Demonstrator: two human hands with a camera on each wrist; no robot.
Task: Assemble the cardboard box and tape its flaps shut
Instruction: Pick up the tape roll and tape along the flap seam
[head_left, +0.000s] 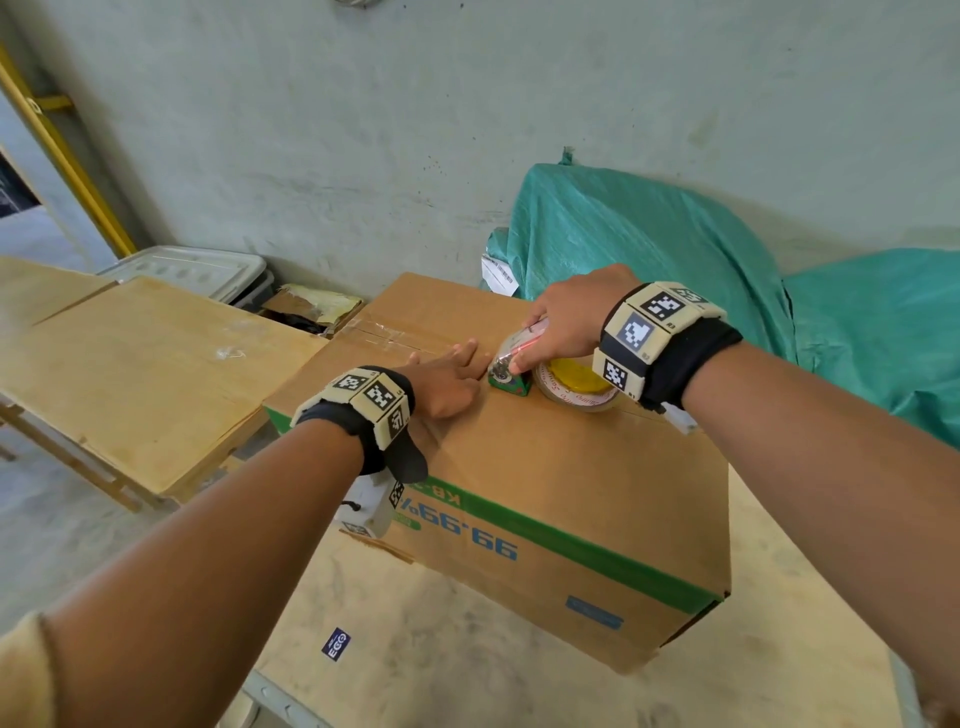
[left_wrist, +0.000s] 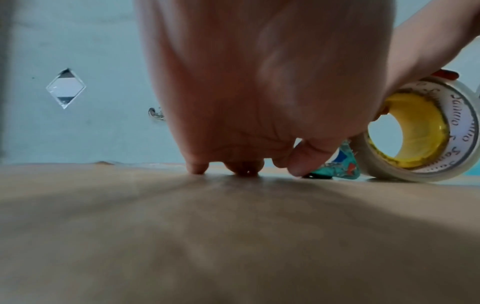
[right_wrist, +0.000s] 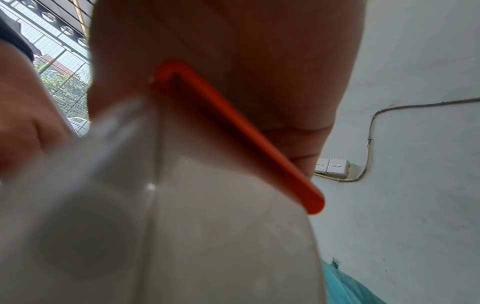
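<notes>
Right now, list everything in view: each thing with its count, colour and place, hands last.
cardboard box: one, brown with a green stripe and blue print, on the table, top flaps closed, clear tape along the far part of the seam.
tape dispenser: one, with a clear tape roll on a yellow core, on the box top.
table: one, pale wood, under the box.
flat cardboard sheets: a stack, tan, on a wooden stand to the left.
plastic bin: one, grey-white, by the wall on the left.
tarp: green, over bulky shapes on the right.
left hand: flat, fingers pressing the box top beside the dispenser.
right hand: grips the dispenser.
</notes>
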